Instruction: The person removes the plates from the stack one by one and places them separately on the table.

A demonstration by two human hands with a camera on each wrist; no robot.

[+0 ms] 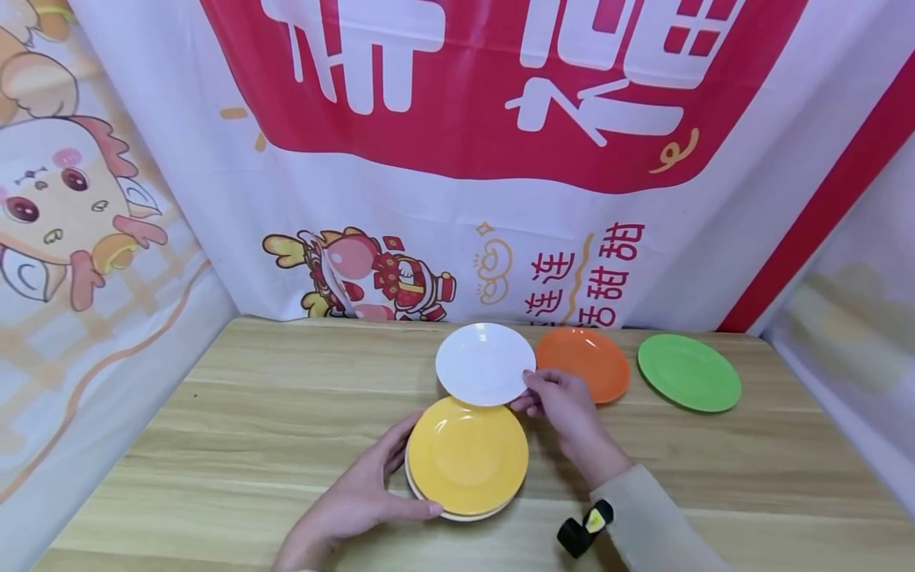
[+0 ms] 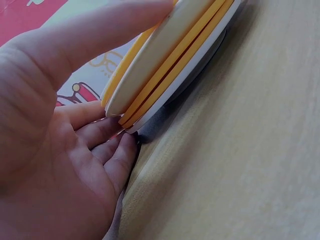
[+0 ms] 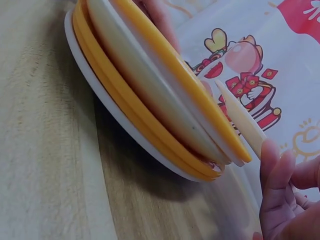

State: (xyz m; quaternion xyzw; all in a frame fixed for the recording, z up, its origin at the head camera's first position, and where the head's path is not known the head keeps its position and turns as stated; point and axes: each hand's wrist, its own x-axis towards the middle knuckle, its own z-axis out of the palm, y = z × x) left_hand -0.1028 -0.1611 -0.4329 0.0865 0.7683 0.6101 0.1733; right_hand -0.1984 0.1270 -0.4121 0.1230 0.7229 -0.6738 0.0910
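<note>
A stack of plates, a yellow plate (image 1: 468, 454) on top, stands near the middle of the table. The left wrist view shows white and yellow rims layered in the stack (image 2: 170, 60). Around its left side curves the left hand (image 1: 364, 488), thumb at the near rim and fingers at the far side. Just behind the stack, the right hand (image 1: 565, 413) pinches the right edge of a white plate (image 1: 486, 364) between thumb and fingers. In the right wrist view this plate (image 3: 242, 117) appears edge-on beside the stack (image 3: 145, 90), held by the right hand (image 3: 290, 195).
An orange plate (image 1: 589, 365) lies at the back, right of the white plate. Farther right is a green plate (image 1: 689, 373). Printed cloth (image 1: 400, 183) hangs behind the wooden table (image 1: 250, 413) and at its sides. A black strap (image 1: 586, 528) is at the right sleeve.
</note>
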